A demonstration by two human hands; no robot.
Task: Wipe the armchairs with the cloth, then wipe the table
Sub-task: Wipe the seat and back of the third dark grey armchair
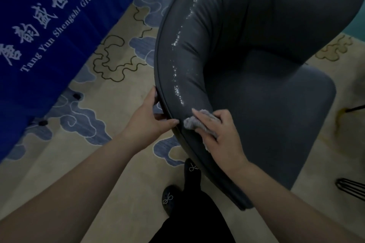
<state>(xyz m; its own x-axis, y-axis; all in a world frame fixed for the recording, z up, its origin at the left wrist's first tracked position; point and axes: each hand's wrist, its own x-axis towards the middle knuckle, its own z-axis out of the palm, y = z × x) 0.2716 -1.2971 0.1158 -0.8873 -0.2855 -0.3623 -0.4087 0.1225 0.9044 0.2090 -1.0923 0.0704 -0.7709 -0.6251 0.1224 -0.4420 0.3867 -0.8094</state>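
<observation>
Right hand (219,130) pressing a grey cloth (190,122) flat-fingered against the armchair (256,89) rim. Left hand (153,116) gripping the rim's outer edge, thumb on top.

The crumpled grey cloth (199,122) lies mostly hidden under the right hand (219,134). Beside it, the dark grey leather armchair (256,55) has its backrest cut by the top edge, its legs unseen.
</observation>
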